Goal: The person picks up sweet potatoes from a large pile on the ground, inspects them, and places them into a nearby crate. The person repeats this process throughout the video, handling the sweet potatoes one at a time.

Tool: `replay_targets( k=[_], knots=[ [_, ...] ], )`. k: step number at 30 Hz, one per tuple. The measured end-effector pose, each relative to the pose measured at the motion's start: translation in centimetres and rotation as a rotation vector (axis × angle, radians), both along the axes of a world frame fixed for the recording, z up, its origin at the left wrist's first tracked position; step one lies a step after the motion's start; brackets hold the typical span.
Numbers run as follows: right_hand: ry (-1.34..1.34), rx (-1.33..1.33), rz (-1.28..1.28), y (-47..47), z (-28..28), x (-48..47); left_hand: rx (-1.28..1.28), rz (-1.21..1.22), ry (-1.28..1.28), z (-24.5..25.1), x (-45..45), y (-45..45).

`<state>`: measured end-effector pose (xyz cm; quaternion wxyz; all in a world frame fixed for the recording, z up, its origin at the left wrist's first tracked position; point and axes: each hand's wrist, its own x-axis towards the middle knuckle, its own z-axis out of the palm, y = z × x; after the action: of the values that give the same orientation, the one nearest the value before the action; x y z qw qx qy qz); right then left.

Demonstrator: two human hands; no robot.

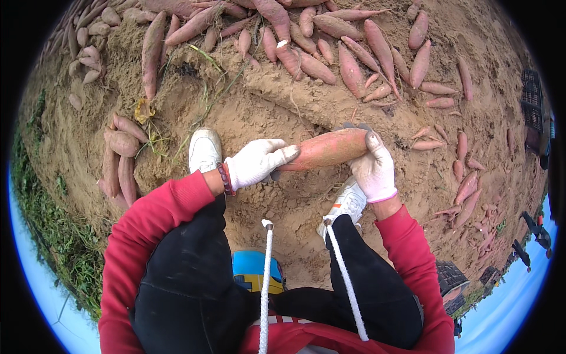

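A large pink-skinned sweet potato (329, 148), with sandy soil on its skin, is held level above the ground between my two gloved hands. My left hand (261, 161), in a white knit glove with dirt on the thumb, grips its left end. Around the right end close the thumb and fingers of my right hand (372, 161), gloved alike with grey fingertips. Beyond my hands, many sweet potatoes (316, 68) lie in a loose row on the sandy soil. A small pile of sweet potatoes (124, 144) rests to the left of my left shoe.
My white shoes (205, 148) (349, 201) stand on the soil. More sweet potatoes (468, 188) lie scattered at right, near black plastic crates (532, 99) (450, 276). A blue and yellow object (256, 265) is between my legs. Other people (539, 234) are far off at right; green vines (57, 234) edge the left.
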<state>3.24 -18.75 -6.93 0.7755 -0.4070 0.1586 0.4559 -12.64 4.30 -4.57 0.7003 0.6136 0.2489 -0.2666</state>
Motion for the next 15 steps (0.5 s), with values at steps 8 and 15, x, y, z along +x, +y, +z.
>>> replay_targets(
  k=[8, 15],
  knots=[
    [-0.059, 0.063, 0.026, -0.4, -0.1, 0.4, -0.172, -0.031, 0.203, 0.4, 0.2, 0.4],
    [0.108, 0.092, -0.024, 0.0, -0.8, 0.0, 0.082, -0.26, -0.188, -1.3, -1.3, 0.3]
  ],
)
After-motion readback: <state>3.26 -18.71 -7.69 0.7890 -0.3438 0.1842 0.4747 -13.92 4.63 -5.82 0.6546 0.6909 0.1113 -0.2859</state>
